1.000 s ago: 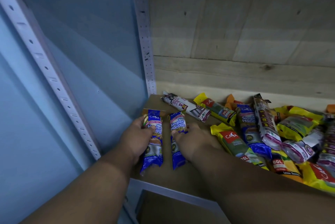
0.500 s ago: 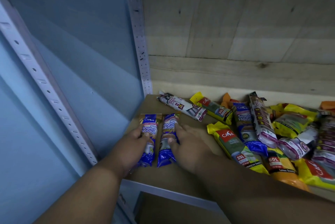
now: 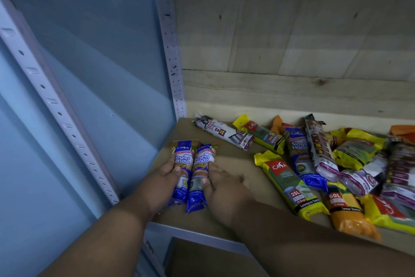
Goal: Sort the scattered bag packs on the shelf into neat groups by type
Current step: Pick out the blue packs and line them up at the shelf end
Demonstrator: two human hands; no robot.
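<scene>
I have pushed the two blue Singlet Handle packs together: a second ago a strip of shelf showed between them, and now the left blue pack and the right blue pack lie side by side, touching along their length. My left hand cups the outer side of the left one with its thumb laid across the wrapper; my right hand presses flat against the outer side of the right one, fingers spread over the shelf board. Neither hand pinches or lifts anything; they squeeze the pair between them.

I read this as the first group formed, at the left front corner. A third blue Singlet Handle pack is among the heap to the right, so the group is likely not complete.

The pair sits near the front lip of the shelf and just beside the perforated metal upright; their lower ends come close to the edge, so I would nudge them back, not forward. Bare board lies between my right hand and the yellow 25L pack, and behind the pair up to the white drawstring pack. The right half is crowded, packs overlapping.
</scene>
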